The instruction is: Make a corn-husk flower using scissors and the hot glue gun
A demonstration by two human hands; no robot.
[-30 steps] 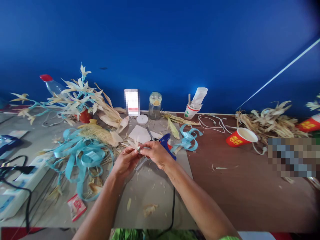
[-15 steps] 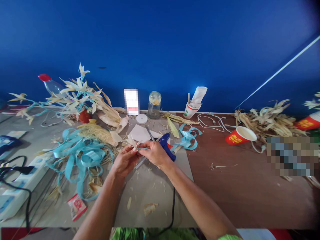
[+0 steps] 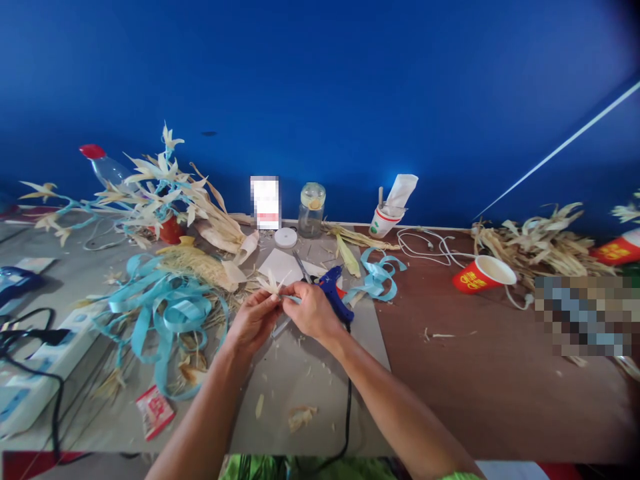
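My left hand [image 3: 253, 321] is closed, its fingertips pinching the base of a small pale corn husk flower [image 3: 271, 285]. Touching it from the other side, my right hand [image 3: 315, 312] is closed on a narrow light blue ribbon [image 3: 291, 298] at the flower's base. The fingers hide much of the join. Just beyond my right hand lies a blue glue gun [image 3: 336, 297], its black cord running toward me. Grey scissors [image 3: 302, 267] rest partly behind that hand, beside a white piece of paper [image 3: 280, 263].
Loose blue ribbon [image 3: 185, 313] and a husk flower branch [image 3: 165, 173] spread at left, near a white power strip [image 3: 55, 367]. A glass jar [image 3: 311, 217] stands by the wall. To the right are a red paper cup [image 3: 473, 279], white cable [image 3: 430, 250] and dried husks [image 3: 543, 237].
The husk flower's petals now show more spread above my fingers. My hands have turned slightly and remain together. The whole view has shifted a little.
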